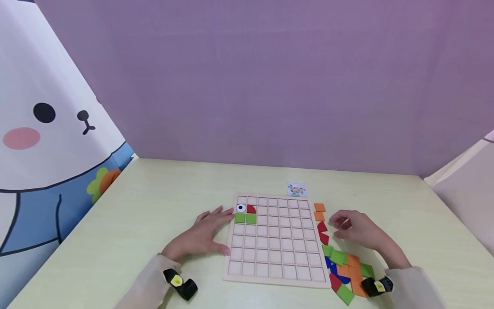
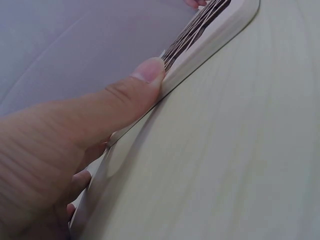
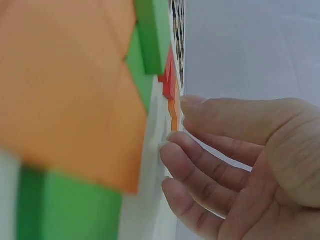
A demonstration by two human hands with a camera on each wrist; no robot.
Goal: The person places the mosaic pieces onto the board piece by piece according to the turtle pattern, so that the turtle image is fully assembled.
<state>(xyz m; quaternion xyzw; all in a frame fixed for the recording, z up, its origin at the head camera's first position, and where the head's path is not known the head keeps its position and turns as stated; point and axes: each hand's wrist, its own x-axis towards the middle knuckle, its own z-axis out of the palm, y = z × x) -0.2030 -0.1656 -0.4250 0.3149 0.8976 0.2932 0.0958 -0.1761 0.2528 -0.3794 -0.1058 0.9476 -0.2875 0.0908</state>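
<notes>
A pale wooden grid board (image 1: 275, 284) lies on the table. In its upper left cells are a white tile with a black eye dot (image 1: 241, 208), a red rounded piece (image 1: 251, 209) and two green squares (image 1: 245, 218). My left hand (image 1: 203, 235) rests at the board's left edge, fingers spread; its thumb (image 2: 145, 75) touches the rim in the left wrist view. To the right of the board, my right hand (image 1: 359, 229) hovers with loosely bent fingers beside two red pieces (image 1: 322, 226). Nothing shows between its thumb and fingers (image 3: 200, 175) in the right wrist view.
Right of the board, two orange squares (image 1: 319, 207) lie above the red pieces. Nearer me is an overlapping pile of green, blue, red and orange pieces (image 1: 354, 272). A small picture card (image 1: 296, 189) lies behind the board. A purple partition (image 1: 270, 86) closes the table's back.
</notes>
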